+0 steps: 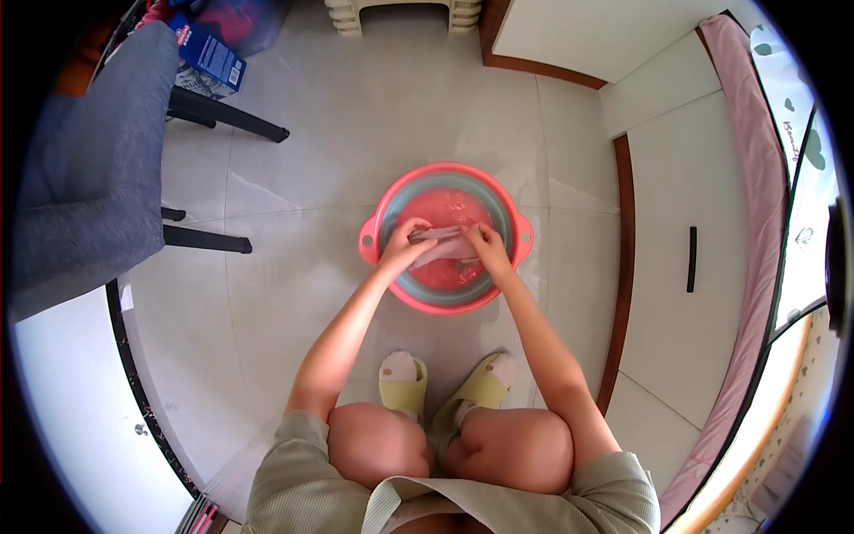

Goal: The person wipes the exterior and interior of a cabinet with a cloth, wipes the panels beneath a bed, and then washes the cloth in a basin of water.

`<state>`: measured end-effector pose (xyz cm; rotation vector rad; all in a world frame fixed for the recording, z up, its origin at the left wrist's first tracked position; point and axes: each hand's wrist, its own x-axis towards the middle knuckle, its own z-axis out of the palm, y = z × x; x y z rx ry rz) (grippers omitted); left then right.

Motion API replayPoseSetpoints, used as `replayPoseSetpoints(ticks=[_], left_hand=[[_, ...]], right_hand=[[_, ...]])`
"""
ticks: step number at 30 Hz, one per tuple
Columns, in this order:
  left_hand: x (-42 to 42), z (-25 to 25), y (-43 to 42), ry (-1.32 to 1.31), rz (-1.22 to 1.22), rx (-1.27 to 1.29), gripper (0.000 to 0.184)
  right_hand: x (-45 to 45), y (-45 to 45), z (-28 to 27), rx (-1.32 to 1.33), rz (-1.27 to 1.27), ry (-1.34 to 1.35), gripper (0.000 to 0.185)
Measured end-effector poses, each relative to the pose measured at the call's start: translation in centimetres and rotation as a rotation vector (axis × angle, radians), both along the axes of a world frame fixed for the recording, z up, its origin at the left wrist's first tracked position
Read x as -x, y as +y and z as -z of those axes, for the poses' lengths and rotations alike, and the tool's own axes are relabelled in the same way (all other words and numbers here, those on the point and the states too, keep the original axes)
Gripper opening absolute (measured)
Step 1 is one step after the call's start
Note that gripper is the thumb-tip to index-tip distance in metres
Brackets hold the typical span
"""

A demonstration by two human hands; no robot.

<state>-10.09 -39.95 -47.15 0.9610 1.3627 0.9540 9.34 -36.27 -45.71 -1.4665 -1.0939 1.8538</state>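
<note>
A round basin (445, 309) with a pink rim, grey-green inner wall and two side handles stands on the floor, holding water over a pink bottom. Over the water, a pale pink cloth (440, 252) is stretched between my two hands. My left hand (407, 245) pinches its left end, fingers closed on the folded edge. At the right end, my right hand (485, 245) grips the cloth near its top edge. The lower part of the cloth hangs down to the water. Its exact kind cannot be made out.
My feet in yellow-green slippers (403, 381) are just below the basin. A grey chair (98, 169) with black legs stands at left, near a blue box (212, 55). White drawers (672, 258) line the right side. A beige stool (405, 7) is at the top.
</note>
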Motion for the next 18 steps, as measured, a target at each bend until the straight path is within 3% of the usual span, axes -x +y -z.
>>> replayPoseSetpoints(ticks=[4, 6, 8, 12, 15, 16, 18], left_hand=[[0.4, 2.1, 0.9, 0.249, 0.031, 0.044, 0.022], [0.4, 2.6, 1.3, 0.45, 0.053, 0.064, 0.021], [-0.2, 3.0, 1.7, 0.637, 0.007, -0.096, 0.02], [-1.7, 2.8, 2.2, 1.008, 0.039, -0.271, 0.018], [-1.7, 3.1, 2.4, 1.051, 0.052, -0.381, 0.016], [-1.6, 3.3, 2.6, 1.049, 0.06, -0.406, 0.016], [-1.2, 4.2, 3.3, 0.777, -0.018, -0.236, 0.02]], right_hand=[[0.6, 1.6, -1.4, 0.026, -0.08, -0.152, 0.023], [1.0, 1.6, 2.3, -0.27, -0.135, -0.355, 0.024], [1.9, 1.2, 3.7, -0.6, -0.222, -0.671, 0.024], [3.0, 1.4, 3.8, -0.573, -0.443, -1.021, 0.03], [2.8, 1.5, 5.0, -0.623, -0.416, -1.107, 0.026], [2.6, 1.5, 6.3, -0.581, -0.266, -0.901, 0.024], [2.5, 1.3, 8.4, -0.483, 0.025, -0.488, 0.022]])
